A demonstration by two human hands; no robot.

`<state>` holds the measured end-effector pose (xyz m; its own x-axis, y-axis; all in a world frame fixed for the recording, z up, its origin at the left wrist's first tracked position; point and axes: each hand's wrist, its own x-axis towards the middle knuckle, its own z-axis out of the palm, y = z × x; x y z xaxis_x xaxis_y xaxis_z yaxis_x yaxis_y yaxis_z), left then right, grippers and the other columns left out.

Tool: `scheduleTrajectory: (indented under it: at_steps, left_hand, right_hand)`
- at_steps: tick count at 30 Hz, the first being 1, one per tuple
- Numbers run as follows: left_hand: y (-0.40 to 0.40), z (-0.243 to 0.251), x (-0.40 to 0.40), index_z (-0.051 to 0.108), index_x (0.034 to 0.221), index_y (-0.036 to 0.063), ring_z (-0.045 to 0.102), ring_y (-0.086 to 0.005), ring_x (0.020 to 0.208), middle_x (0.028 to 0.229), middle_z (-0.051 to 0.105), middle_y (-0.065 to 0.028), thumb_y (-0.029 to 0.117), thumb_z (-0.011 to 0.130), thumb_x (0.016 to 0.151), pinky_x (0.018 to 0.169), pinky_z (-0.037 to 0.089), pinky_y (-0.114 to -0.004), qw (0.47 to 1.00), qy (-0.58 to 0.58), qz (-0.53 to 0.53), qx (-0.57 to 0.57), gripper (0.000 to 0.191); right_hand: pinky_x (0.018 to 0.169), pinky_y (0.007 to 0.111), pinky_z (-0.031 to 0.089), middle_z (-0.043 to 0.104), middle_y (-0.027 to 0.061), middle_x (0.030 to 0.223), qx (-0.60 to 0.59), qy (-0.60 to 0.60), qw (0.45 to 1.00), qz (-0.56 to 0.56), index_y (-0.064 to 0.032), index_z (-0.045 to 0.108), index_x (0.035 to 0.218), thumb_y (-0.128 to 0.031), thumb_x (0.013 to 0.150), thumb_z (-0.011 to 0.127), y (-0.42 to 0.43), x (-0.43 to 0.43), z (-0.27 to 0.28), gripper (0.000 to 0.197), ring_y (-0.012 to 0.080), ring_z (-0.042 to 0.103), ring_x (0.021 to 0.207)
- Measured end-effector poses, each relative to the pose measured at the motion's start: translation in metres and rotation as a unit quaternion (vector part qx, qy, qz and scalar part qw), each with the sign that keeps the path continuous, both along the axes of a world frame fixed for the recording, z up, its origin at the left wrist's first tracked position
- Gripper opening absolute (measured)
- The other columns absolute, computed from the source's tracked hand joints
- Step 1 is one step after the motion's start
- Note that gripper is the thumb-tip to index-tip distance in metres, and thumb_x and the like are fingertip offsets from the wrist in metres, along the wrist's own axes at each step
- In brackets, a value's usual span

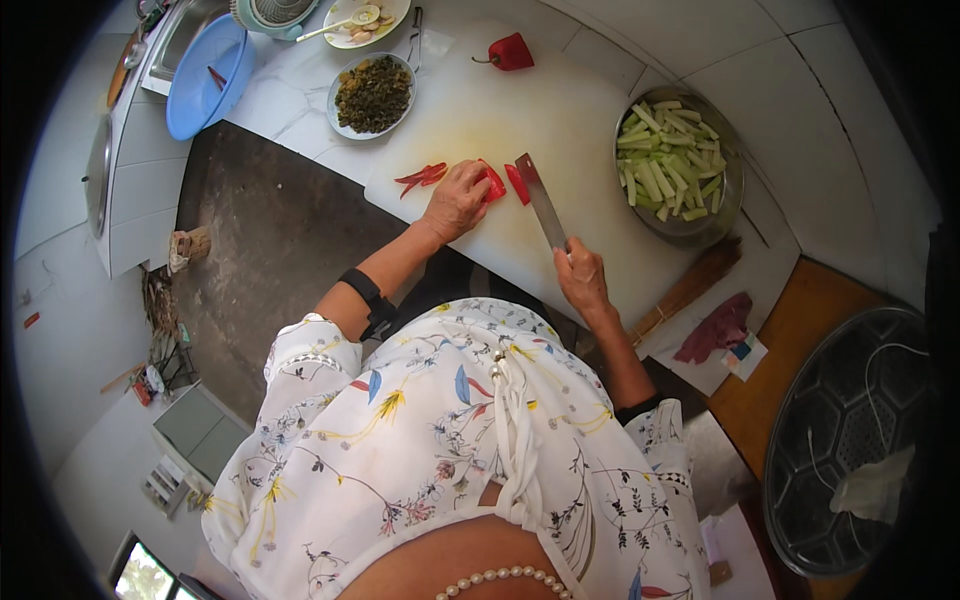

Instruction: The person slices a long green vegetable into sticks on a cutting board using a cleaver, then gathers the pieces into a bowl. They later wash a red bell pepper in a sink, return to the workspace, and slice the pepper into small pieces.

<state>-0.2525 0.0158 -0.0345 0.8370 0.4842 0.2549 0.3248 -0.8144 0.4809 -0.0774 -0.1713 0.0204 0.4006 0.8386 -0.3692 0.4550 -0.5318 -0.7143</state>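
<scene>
My left hand [457, 201] presses a piece of red pepper [493, 185] against the white cutting board [585, 120], fingers curled over it. In my right hand [582, 276] is the handle of a kitchen knife [543, 201]. Its blade points away from me, beside a cut red pepper strip [517, 184] that lies along the blade's left side. Several thin red pepper slices [422, 178] rest on the board just left of my left hand. Farther back lies a larger red pepper piece [511, 52] with its stem attached.
A metal bowl [739, 191] of pale green vegetable sticks [667, 161] stands right of the board. Behind the board's left side are a plate of chopped dark greens [375, 94] and a plate with garlic cloves [364, 34]. A blue basin [199, 90] is at far left, a straw brush [690, 285] at right.
</scene>
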Motion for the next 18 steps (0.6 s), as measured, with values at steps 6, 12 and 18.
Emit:
scheduleTrajectory:
  at_steps: [6, 12, 18]
  left_hand:
    - [0.003, -0.008, -0.010, 0.057, 0.098, -0.0005, 0.050, -0.0319, 0.106, 0.111, 0.052, -0.0141, 0.007, 0.065, 0.065, 0.089, 0.045, -0.038, 0.992, 0.084, -0.086, 0.042, 0.035]
    - [0.008, -0.015, -0.017, 0.057, 0.105, -0.0014, 0.049, -0.0315, 0.109, 0.113, 0.052, -0.0133, 0.002, 0.058, 0.069, 0.089, 0.046, -0.037, 0.988, 0.074, -0.111, 0.079, 0.036]
    - [0.000, -0.011, -0.007, 0.057, 0.110, -0.0003, 0.050, -0.0290, 0.107, 0.113, 0.052, -0.0118, 0.000, 0.055, 0.072, 0.086, 0.047, -0.034, 0.991, 0.096, -0.089, 0.006, 0.038]
  right_hand:
    - [0.059, 0.050, 0.044, 0.056, 0.0257, 0.064, 0.010, -0.009, 1.000, 0.015, 0.0002, 0.052, 0.085, -0.015, 0.083, 0.055, 0.004, -0.003, -0.001, 0.015, 0.0466, 0.056, 0.068]
    - [0.059, 0.050, 0.045, 0.057, 0.0256, 0.065, 0.018, -0.021, 1.000, 0.008, 0.0004, 0.053, 0.087, -0.015, 0.083, 0.055, 0.009, -0.010, -0.002, 0.016, 0.0463, 0.057, 0.068]
    - [0.061, 0.050, 0.046, 0.058, 0.0256, 0.069, 0.023, -0.032, 0.999, -0.003, 0.0004, 0.052, 0.086, -0.015, 0.083, 0.053, 0.012, -0.007, -0.002, 0.016, 0.0454, 0.058, 0.068]
